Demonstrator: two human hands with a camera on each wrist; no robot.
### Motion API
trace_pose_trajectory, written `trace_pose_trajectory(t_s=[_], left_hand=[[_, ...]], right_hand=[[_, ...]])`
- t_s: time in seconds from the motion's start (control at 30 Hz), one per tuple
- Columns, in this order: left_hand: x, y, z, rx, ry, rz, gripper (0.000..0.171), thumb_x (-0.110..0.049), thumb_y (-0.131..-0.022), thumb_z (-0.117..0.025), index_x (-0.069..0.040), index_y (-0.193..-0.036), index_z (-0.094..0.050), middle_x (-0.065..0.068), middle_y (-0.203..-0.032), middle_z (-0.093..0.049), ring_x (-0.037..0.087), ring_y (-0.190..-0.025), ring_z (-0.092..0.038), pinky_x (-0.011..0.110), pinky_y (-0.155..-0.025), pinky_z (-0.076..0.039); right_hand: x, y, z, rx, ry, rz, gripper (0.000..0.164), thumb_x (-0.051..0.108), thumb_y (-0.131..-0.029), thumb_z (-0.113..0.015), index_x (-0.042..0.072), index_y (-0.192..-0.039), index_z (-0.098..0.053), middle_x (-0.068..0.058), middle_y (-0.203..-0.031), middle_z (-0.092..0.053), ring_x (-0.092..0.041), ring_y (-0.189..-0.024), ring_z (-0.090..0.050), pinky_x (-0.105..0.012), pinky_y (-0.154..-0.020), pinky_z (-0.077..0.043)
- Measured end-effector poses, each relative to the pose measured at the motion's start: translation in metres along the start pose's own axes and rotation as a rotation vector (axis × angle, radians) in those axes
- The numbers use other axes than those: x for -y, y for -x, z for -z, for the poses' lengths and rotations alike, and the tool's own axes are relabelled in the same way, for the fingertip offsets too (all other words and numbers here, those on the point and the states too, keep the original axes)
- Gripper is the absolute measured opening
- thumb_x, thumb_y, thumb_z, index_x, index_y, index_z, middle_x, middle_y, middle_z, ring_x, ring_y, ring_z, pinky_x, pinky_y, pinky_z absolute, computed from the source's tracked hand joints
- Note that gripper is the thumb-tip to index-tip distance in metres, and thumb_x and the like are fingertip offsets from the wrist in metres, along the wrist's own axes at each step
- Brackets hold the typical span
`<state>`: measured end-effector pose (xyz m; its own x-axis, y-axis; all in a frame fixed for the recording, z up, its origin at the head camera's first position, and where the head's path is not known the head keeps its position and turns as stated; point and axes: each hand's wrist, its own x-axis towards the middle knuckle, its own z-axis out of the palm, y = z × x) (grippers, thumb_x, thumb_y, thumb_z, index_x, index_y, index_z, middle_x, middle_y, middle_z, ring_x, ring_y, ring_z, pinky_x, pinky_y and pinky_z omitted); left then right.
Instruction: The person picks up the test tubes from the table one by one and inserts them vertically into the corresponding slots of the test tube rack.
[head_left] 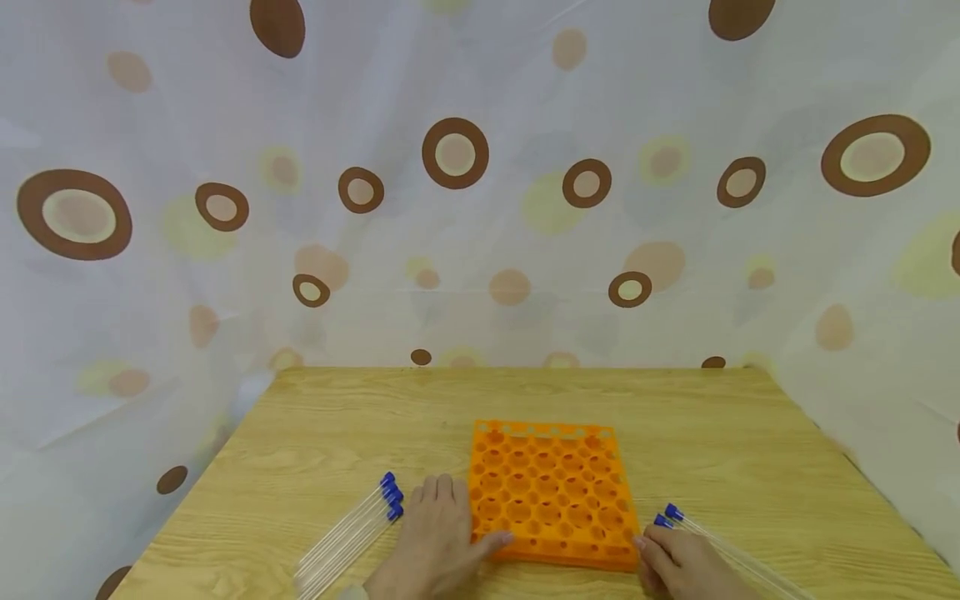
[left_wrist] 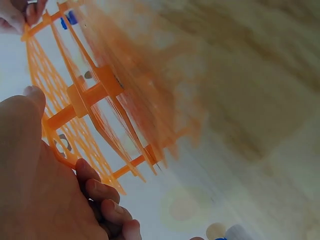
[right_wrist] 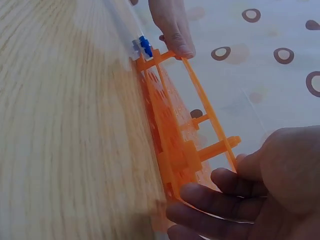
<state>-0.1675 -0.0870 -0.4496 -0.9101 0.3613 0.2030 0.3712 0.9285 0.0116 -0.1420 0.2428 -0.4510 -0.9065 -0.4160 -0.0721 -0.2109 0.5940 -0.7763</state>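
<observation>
An orange test tube rack with rows of round holes rests on the wooden table between both hands. My left hand holds its left side, the thumb over the front edge and the fingers along the side. At the front right corner, my right hand grips the rack with curled fingers. The left wrist view shows the tiers of the rack beside the left hand. In the right wrist view, the right hand's fingers lie against the end of the rack.
Several clear tubes with blue caps lie left of the left hand. More blue-capped tubes lie by the right hand, partly hidden by it. A patterned curtain surrounds the wooden table at the back and sides.
</observation>
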Motion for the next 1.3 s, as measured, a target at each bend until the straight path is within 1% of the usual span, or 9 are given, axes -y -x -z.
trace_pose_trajectory(t_s=[0.07, 0.2, 0.3, 0.43, 0.6, 0.87, 1.0, 1.13, 1.3], left_hand=[[0.000, -0.001, 0.001, 0.010, -0.010, 0.002, 0.075, -0.085, -0.085, -0.029, -0.012, -0.085, -0.044, 0.002, -0.077, -0.035, 0.018, -0.071, -0.031, 0.029, -0.066, -0.026], [-0.002, -0.002, 0.003, 0.045, -0.019, 0.006, 0.075, -0.085, -0.085, -0.026, -0.013, -0.085, -0.043, 0.002, -0.078, -0.034, 0.019, -0.072, -0.031, 0.030, -0.066, -0.026], [-0.003, -0.002, 0.004, 0.051, -0.014, 0.001, 0.075, -0.085, -0.085, -0.026, -0.012, -0.086, -0.043, 0.002, -0.078, -0.034, 0.019, -0.072, -0.031, 0.030, -0.066, -0.026], [-0.005, -0.002, 0.003, 0.032, -0.033, -0.011, 0.076, -0.085, -0.085, -0.025, -0.011, -0.086, -0.044, 0.001, -0.077, -0.033, 0.018, -0.071, -0.030, 0.029, -0.066, -0.026], [-0.006, -0.002, 0.005, 0.001, -0.082, -0.012, 0.078, -0.086, -0.085, -0.022, -0.011, -0.085, -0.042, 0.001, -0.076, -0.032, 0.018, -0.069, -0.029, 0.028, -0.065, -0.024], [-0.005, 0.000, 0.005, -0.007, -0.102, -0.012, 0.076, -0.086, -0.085, -0.025, -0.012, -0.082, -0.042, 0.001, -0.075, -0.033, 0.017, -0.068, -0.029, 0.027, -0.064, -0.024], [-0.004, 0.001, 0.003, -0.016, -0.098, -0.013, 0.075, -0.085, -0.085, -0.027, -0.012, -0.083, -0.044, 0.001, -0.075, -0.034, 0.017, -0.068, -0.030, 0.027, -0.064, -0.025], [-0.004, 0.001, 0.003, -0.016, -0.101, -0.007, 0.076, -0.086, -0.085, -0.025, -0.012, -0.082, -0.043, 0.000, -0.075, -0.034, 0.017, -0.068, -0.030, 0.027, -0.064, -0.025], [-0.004, 0.001, 0.004, 0.005, -0.115, 0.000, 0.079, -0.087, -0.084, -0.022, -0.011, -0.082, -0.043, 0.001, -0.074, -0.032, 0.017, -0.067, -0.029, 0.027, -0.063, -0.024]], right_hand=[[0.000, -0.001, 0.002, 0.020, -0.006, 0.023, 0.034, 0.021, -0.108, -0.041, 0.006, -0.080, -0.054, 0.005, -0.067, -0.051, 0.000, -0.056, -0.044, -0.023, -0.053, -0.040], [-0.001, -0.001, 0.009, 0.032, 0.048, 0.073, 0.032, 0.019, -0.107, -0.042, 0.008, -0.080, -0.054, 0.009, -0.066, -0.049, 0.001, -0.056, -0.043, -0.023, -0.052, -0.040], [0.000, 0.001, 0.016, 0.027, 0.083, 0.079, 0.030, 0.021, -0.106, -0.046, 0.008, -0.079, -0.054, 0.009, -0.064, -0.047, 0.001, -0.054, -0.041, -0.023, -0.051, -0.038], [0.004, 0.002, 0.027, 0.006, 0.063, 0.048, 0.030, 0.023, -0.105, -0.048, 0.006, -0.081, -0.055, 0.006, -0.065, -0.051, -0.002, -0.054, -0.046, -0.024, -0.052, -0.043], [0.008, 0.005, 0.042, -0.058, 0.067, 0.004, 0.029, 0.022, -0.106, -0.046, 0.004, -0.085, -0.056, -0.002, -0.077, -0.060, -0.005, -0.061, -0.052, -0.025, -0.055, -0.046], [0.006, 0.003, 0.055, -0.172, 0.167, -0.050, 0.022, 0.023, -0.104, -0.052, 0.006, -0.093, -0.059, -0.001, -0.075, -0.056, -0.003, -0.060, -0.044, -0.024, -0.054, -0.041], [0.003, 0.000, 0.057, -0.217, 0.243, -0.072, 0.017, 0.021, -0.102, -0.055, 0.007, -0.094, -0.061, -0.001, -0.079, -0.060, -0.001, -0.066, -0.048, -0.023, -0.059, -0.044], [-0.003, -0.003, 0.059, -0.229, 0.282, -0.088, 0.016, 0.020, -0.101, -0.056, 0.008, -0.093, -0.062, 0.000, -0.080, -0.061, -0.001, -0.068, -0.049, -0.022, -0.060, -0.045], [-0.018, -0.006, 0.062, -0.184, 0.349, -0.081, 0.010, 0.014, -0.098, -0.060, 0.007, -0.091, -0.063, 0.001, -0.082, -0.060, 0.001, -0.067, -0.047, -0.023, -0.059, -0.045]])
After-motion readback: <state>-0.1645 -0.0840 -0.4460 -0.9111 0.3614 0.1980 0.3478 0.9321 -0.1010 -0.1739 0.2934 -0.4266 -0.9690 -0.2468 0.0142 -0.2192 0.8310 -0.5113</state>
